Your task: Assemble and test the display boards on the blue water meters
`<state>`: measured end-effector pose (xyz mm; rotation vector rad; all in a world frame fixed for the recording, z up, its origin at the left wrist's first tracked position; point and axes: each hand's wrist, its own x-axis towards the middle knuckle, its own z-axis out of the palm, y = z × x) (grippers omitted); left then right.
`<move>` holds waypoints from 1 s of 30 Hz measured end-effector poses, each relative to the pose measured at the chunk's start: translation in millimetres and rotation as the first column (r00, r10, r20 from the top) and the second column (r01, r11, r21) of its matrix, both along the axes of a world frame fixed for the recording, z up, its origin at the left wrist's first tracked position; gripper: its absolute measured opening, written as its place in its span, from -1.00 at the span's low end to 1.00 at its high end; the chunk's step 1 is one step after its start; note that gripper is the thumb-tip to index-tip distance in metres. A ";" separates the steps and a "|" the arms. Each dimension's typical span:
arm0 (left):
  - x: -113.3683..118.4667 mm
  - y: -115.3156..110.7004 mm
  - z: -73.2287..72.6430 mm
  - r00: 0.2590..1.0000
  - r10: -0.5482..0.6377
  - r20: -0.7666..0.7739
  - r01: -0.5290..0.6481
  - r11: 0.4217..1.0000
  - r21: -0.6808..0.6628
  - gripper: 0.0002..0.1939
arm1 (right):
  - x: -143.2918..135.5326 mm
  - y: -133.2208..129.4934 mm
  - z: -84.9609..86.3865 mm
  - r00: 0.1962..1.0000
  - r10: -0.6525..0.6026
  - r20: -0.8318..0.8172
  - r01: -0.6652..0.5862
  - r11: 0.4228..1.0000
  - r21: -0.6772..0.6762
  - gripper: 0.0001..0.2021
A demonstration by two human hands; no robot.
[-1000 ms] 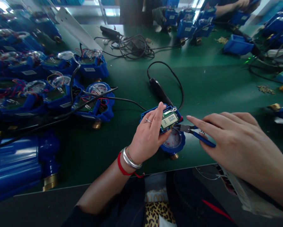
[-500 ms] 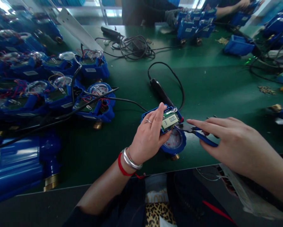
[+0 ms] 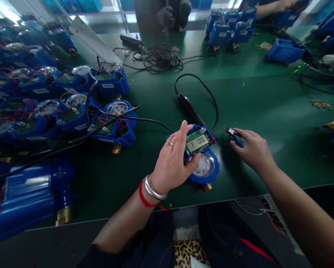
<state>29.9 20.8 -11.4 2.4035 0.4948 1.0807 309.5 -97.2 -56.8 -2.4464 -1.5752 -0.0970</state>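
Note:
A blue water meter point(image 3: 216, 166) lies on the green table in front of me, its lit display reading several digits above a round clear dial. My left hand point(image 3: 172, 160) grips the meter's left side, fingers stretched over the housing and thumb by the dial's edge. Part of the housing is hidden under that hand. To the right, apart from the meter, my right hand point(image 3: 254, 150) holds a pair of wire cutters point(image 3: 234, 136) with blue handles, their jaws pointing up and left. Behind the meter lies a black-handled tool point(image 3: 189, 108) on a looped cord.
Rows of open blue meters point(image 3: 108, 130) with loose wires fill the left side, cables crossing them. A tangled black cable point(image 3: 164, 57) lies farther back. A blue bin point(image 3: 285, 50) and small brass-coloured parts point(image 3: 321, 104) are at right. Gloved hands of another person point(image 3: 167, 16) show across the table.
My right hand has drawn the wire cutters away from the meter, up and to the right. My left hand stays on the meter. Across the table, the other person's gloved hands have moved left.

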 end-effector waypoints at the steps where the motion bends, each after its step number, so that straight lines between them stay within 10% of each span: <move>1: -0.3 -0.1 0.5 1.000 0.000 0.012 0.000 1.000 -0.009 -0.14 | 2.6 3.2 -7.1 1.000 0.000 0.006 0.000 1.000 0.001 -0.49; 6: -2.0 -1.1 2.2 0.999 -0.022 0.043 0.026 0.997 -0.075 -0.15 | 3.3 16.5 -7.6 1.000 0.019 0.013 -0.020 0.999 0.041 -0.50; 17: -2.5 -1.0 1.5 0.995 -0.041 0.088 0.056 0.983 -0.175 -0.10 | -93.3 25.2 118.5 0.810 0.526 -0.260 -0.425 0.831 0.360 -0.88; 21: -2.3 -0.5 1.7 0.995 -0.057 0.087 0.070 0.984 -0.165 -0.09 | -60.7 25.2 93.4 0.885 0.450 -0.120 -0.390 0.857 0.335 -0.82; 25: -1.7 -0.9 1.7 0.994 -0.061 0.092 0.077 0.982 -0.172 -0.07 | 20.9 21.4 35.8 0.982 0.169 -0.082 -0.171 0.985 -0.008 -0.58; 30: -1.1 -2.4 1.5 0.995 -0.056 0.084 0.071 0.980 -0.187 -0.07 | 75.5 8.8 -6.8 0.983 0.160 -0.094 -0.178 0.956 -0.233 -0.20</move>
